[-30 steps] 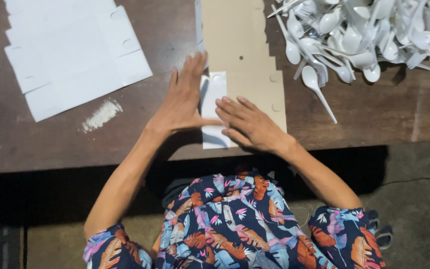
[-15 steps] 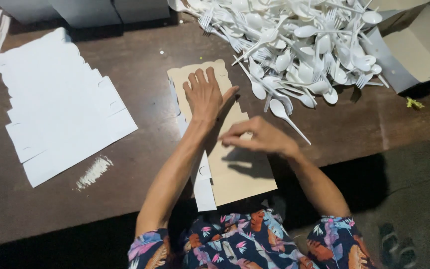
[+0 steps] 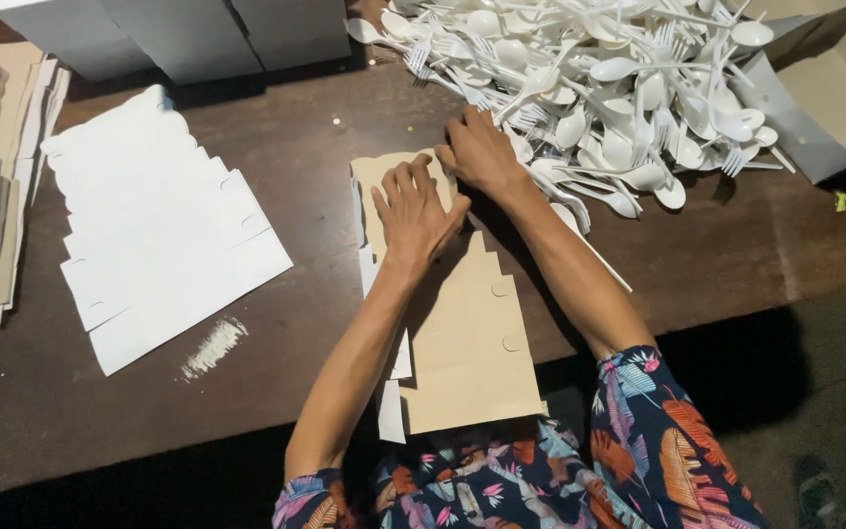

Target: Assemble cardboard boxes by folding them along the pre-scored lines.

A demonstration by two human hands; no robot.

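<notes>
Both hands work a flat brown cardboard box blank (image 3: 467, 343) lying on the dark surface (image 3: 325, 147): left hand (image 3: 415, 211) pressed open-palmed on its far end, holding nothing; right hand (image 3: 480, 152) curled at the top edge, beside the heap of white plastic cutlery (image 3: 619, 88). Seemingly creasing; next likely needs a firm, even fold

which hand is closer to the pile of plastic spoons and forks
Right. The right hand rests at the near edge of the pile of white plastic cutlery, touching or almost touching it. The left hand lies flat on the brown cardboard sheet, farther away.
</notes>
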